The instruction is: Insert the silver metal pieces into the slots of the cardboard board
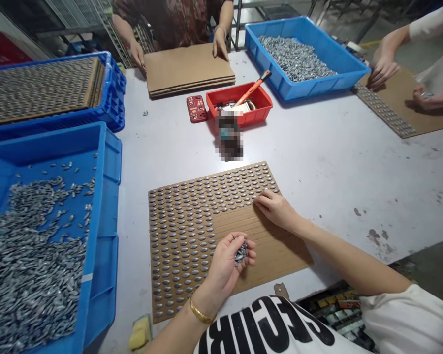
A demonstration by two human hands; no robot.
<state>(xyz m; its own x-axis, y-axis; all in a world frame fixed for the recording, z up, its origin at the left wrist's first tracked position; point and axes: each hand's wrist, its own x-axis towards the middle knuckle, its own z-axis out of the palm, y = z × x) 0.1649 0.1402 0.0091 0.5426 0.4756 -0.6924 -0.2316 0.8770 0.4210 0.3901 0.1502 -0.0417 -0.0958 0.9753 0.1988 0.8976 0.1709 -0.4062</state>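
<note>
A brown cardboard sheet point(258, 246) lies on the table in front of me, with rows of small grey metal pieces point(180, 221), oval with pointed ends, along its far and left parts. Palm up above the sheet, my left hand point(229, 258) is curled around a small heap of the same metal pieces point(240, 251). My right hand point(275, 209) rests at the right end of the lowest far row, thumb and fingers pinched together. Whatever is between those fingertips is hidden.
Blue bins of loose metal pieces stand at the left point(107, 196) and far right point(280, 88). A red tray point(258, 115) holds an orange-handled tool point(253, 91). Across the table a person's hands touch stacked cardboard point(188, 64). Another person works at the right point(386, 64). A yellow sponge point(140, 332) lies near the front.
</note>
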